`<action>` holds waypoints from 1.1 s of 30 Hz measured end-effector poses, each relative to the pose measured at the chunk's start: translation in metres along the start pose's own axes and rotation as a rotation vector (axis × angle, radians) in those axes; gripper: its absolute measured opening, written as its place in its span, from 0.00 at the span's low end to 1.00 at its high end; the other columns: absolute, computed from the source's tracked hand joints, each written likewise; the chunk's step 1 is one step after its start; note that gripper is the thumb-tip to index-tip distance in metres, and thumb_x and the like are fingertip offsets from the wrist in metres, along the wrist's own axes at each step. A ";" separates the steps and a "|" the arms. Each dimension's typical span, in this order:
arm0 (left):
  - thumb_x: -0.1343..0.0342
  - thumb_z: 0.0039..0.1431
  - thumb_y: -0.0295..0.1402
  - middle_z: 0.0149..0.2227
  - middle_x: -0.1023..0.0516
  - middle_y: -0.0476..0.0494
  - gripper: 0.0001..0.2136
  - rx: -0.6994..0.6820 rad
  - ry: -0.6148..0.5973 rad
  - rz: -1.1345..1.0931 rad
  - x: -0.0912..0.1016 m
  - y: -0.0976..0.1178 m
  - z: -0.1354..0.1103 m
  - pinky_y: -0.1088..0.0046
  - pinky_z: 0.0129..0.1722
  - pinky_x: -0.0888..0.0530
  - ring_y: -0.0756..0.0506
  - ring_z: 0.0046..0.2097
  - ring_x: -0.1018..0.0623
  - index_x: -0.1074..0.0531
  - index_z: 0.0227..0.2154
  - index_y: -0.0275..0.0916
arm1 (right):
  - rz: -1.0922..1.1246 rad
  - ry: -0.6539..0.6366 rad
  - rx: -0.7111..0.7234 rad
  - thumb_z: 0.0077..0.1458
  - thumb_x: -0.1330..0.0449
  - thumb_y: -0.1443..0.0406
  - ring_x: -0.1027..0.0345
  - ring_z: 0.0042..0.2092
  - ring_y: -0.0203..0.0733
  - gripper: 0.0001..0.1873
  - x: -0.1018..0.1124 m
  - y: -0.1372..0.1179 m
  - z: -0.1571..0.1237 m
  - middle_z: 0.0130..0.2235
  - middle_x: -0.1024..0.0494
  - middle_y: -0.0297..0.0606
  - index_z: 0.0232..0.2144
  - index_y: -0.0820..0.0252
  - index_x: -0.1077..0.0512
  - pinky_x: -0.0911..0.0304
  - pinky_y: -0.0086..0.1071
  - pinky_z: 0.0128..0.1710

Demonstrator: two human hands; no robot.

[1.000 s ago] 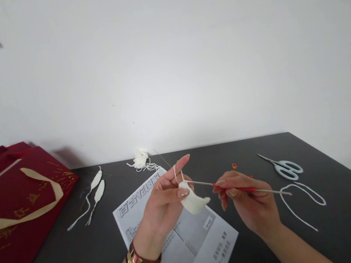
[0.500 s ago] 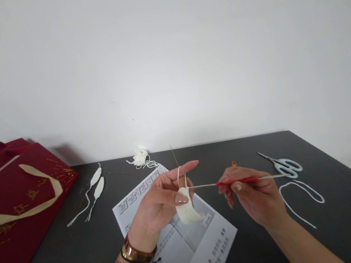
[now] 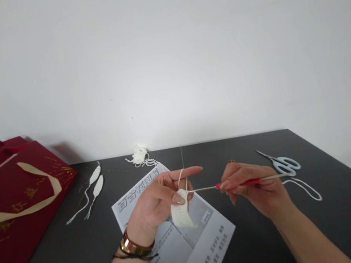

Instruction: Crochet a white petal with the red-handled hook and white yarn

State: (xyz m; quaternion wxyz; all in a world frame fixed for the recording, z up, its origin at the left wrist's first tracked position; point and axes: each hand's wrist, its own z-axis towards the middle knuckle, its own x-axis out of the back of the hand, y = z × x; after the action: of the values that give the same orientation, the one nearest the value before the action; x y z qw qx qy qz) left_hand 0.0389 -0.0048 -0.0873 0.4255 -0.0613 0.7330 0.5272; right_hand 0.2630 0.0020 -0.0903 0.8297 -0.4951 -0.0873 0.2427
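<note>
left hand (image 3: pixel 154 203) pinches a white crochet piece (image 3: pixel 180 213), now drooping lower; right hand (image 3: pixel 257 190) grips the red hook (image 3: pixel 239 183) — levelled since a second ago. the stitch looks under way.

The crochet piece (image 3: pixel 181 214) hangs over the sheet (image 3: pixel 199 249), seemingly clear, with bag (image 3: pixel 9 210) left and scissors (image 3: pixel 285 164) right.

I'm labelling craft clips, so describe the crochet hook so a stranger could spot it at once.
On the dark table, look above the printed sheet at its middle. There the right hand pinches a thin metal crochet hook, held level, its tip at the white crocheted piece in the left hand. Its red grip sets it apart from the pale-handled scissors behind.
</note>
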 end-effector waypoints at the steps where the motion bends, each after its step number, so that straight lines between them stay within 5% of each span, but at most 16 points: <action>1: 0.45 0.31 0.17 0.18 0.33 0.51 0.30 -0.001 -0.001 0.011 0.000 -0.001 0.000 0.74 0.26 0.40 0.51 0.24 0.36 0.27 0.46 0.27 | 0.031 0.005 -0.013 0.51 0.37 0.66 0.32 0.27 0.38 0.05 0.000 0.002 0.000 0.29 0.23 0.41 0.31 0.57 0.21 0.35 0.29 0.18; 12: 0.38 0.35 0.21 0.21 0.31 0.50 0.29 0.015 -0.077 0.131 0.002 -0.006 -0.002 0.75 0.24 0.39 0.51 0.24 0.34 0.27 0.47 0.32 | 0.374 0.167 -0.241 0.48 0.35 0.63 0.34 0.20 0.32 0.06 -0.005 0.013 0.002 0.22 0.24 0.36 0.27 0.61 0.22 0.38 0.22 0.14; 19: 0.37 0.46 0.27 0.27 0.26 0.47 0.18 -0.246 0.113 0.554 -0.004 -0.007 0.000 0.71 0.35 0.34 0.49 0.30 0.29 0.24 0.43 0.39 | 0.620 0.391 -0.553 0.43 0.32 0.64 0.39 0.16 0.25 0.08 -0.011 0.022 0.008 0.18 0.27 0.31 0.26 0.64 0.23 0.38 0.16 0.14; 23: 0.37 0.48 0.29 0.29 0.25 0.45 0.10 -0.320 0.173 0.659 -0.003 -0.012 0.005 0.68 0.42 0.34 0.47 0.34 0.27 0.22 0.36 0.38 | 0.632 0.447 -0.547 0.44 0.32 0.65 0.38 0.18 0.25 0.08 -0.015 0.026 0.009 0.20 0.26 0.31 0.28 0.65 0.23 0.36 0.16 0.16; 27: 0.37 0.47 0.28 0.28 0.27 0.49 0.22 -0.266 0.206 0.596 -0.001 -0.019 0.009 0.73 0.33 0.34 0.50 0.29 0.30 0.28 0.48 0.42 | 0.571 0.477 -0.534 0.44 0.32 0.64 0.37 0.18 0.27 0.09 -0.019 0.026 0.008 0.20 0.26 0.32 0.29 0.65 0.23 0.34 0.19 0.16; 33: 0.37 0.46 0.27 0.28 0.28 0.49 0.25 -0.202 0.216 0.513 -0.001 -0.024 0.013 0.74 0.32 0.35 0.52 0.28 0.32 0.29 0.50 0.41 | 0.520 0.481 -0.506 0.44 0.32 0.62 0.36 0.19 0.27 0.11 -0.021 0.030 0.007 0.21 0.25 0.33 0.29 0.66 0.23 0.33 0.19 0.17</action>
State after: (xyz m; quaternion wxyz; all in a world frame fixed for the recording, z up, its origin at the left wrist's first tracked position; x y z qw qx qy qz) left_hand 0.0593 -0.0050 -0.1048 0.1896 0.0278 0.7094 0.6783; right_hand 0.2327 0.0088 -0.1106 0.5901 -0.7308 0.1794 0.2924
